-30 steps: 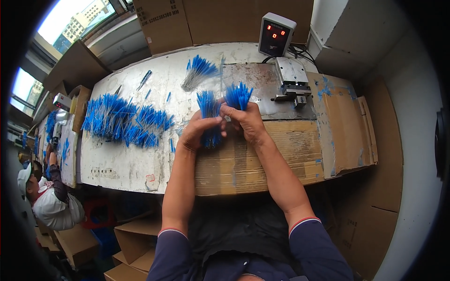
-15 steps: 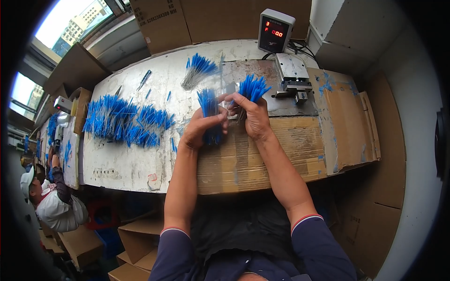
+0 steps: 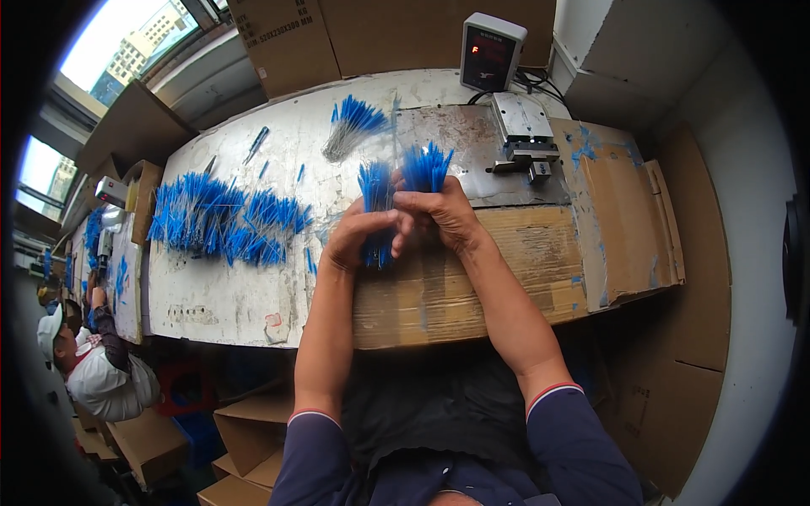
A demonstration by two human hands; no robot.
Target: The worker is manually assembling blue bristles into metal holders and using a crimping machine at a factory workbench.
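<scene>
Close together over the front of the bench are both my hands. My left hand (image 3: pixel 350 236) is wrapped round a bundle of thin pale strands (image 3: pixel 376 190) with blue ends showing above and below the fingers. My right hand (image 3: pixel 447 211) grips a second bundle (image 3: pixel 426 166), its blue tips fanned upward and its lower part hidden by the fingers. Beyond them lies a loose bunch of blue-tipped strands (image 3: pixel 354 126). To the left a wide heap of the same strands (image 3: pixel 202 215) covers part of the white bench.
A metal fixture (image 3: pixel 525 126) stands at the back right, by a box with a red display (image 3: pixel 491 52). Flat cardboard (image 3: pixel 472 270) covers the bench front; more cardboard (image 3: pixel 629 219) lies right. A pen-like tool (image 3: pixel 256 144) lies far left. Another person (image 3: pixel 101 371) works at left.
My right hand and its bundle have shifted slightly left and down, and the bundle stands more upright. The red digits on the display have mostly gone dark.
</scene>
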